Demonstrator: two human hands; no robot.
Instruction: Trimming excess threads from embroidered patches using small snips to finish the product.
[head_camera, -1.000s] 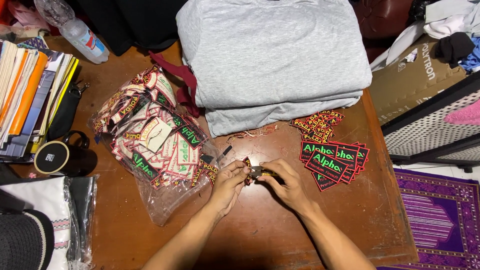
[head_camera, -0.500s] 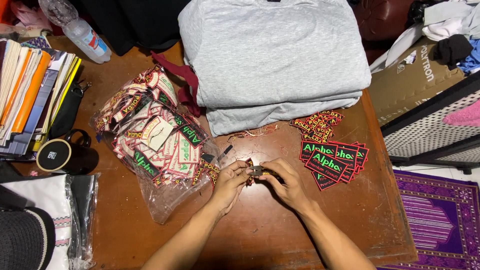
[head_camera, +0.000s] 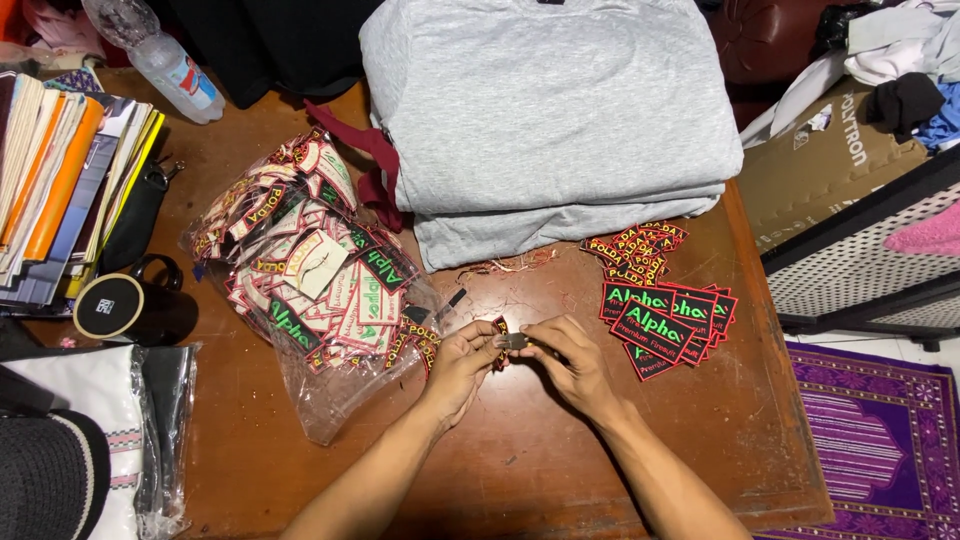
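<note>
While both hands meet over the table (head_camera: 300, 470) centre, the left hand (head_camera: 462, 362) and right hand (head_camera: 572, 362) pinch one small patch (head_camera: 506, 340) between fingertips, fingers narrow, held up close, seemingly for picking at it. What the grey bit on it is, cannot tell. Bag (head_camera: 300, 290) of loose patches lies open just left of the hands, mouth toward them, within easy reach. Black-green labels (head_camera: 665, 322) and small red ones (head_camera: 640, 250) sit in separate sorted stacks to the right. Folded grey shirts (head_camera: 550, 110) are stacked behind, off the working spot. Mug (head_camera: 120, 305) and books (head_camera: 60, 180) sit far left.
</note>
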